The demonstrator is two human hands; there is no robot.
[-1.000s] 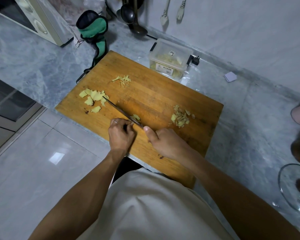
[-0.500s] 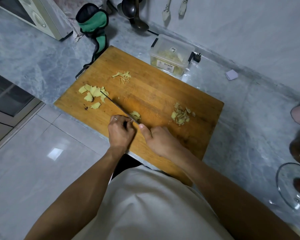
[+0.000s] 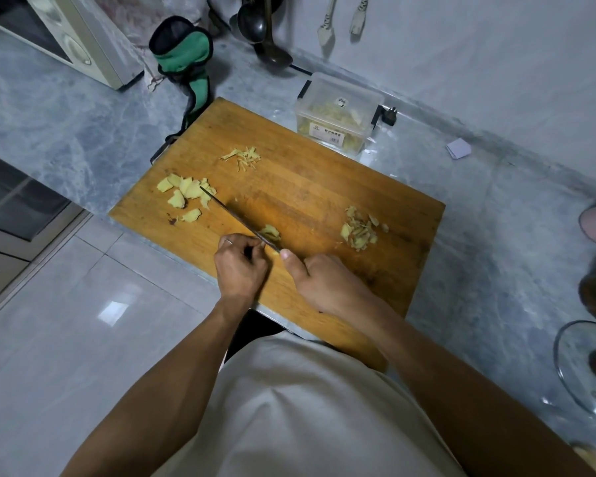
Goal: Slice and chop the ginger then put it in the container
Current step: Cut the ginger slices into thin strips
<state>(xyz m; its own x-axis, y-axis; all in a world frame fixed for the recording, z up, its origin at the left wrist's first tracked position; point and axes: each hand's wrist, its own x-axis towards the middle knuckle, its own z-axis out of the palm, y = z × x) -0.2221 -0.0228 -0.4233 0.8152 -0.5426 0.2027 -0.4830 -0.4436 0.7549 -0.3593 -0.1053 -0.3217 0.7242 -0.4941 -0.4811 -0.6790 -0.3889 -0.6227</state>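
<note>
On the wooden cutting board (image 3: pixel 324 187), near its front edge, the left hand (image 3: pixel 240 268) has its fingers curled down beside a small piece of ginger (image 3: pixel 270 232), and whether the fingertips actually touch it cannot be told; a ring shows on one finger. Just to the right, the right hand (image 3: pixel 327 284) is closed round the handle of a knife (image 3: pixel 234 216), thumb stretched forward toward the blade; the handle itself is hidden inside the fist; the blade runs away to the upper left, passing just beside the small piece, its tip reaching a cluster of flat ginger slices (image 3: pixel 186 194) on the left part of the board. Farther back lies a small heap of thin ginger strips (image 3: pixel 243 156); on the right part lies a pile of ginger bits (image 3: pixel 360 228), well apart from the hands. Beyond the board's far edge, a clear plastic container (image 3: pixel 336 115) stands on the grey marble counter (image 3: pixel 66 108), pale ginger showing through its wall. A green and black oven mitt (image 3: pixel 186 60) sits at the board's far left corner; a glass lid (image 3: pixel 585 366) lies at the right edge of view.
</note>
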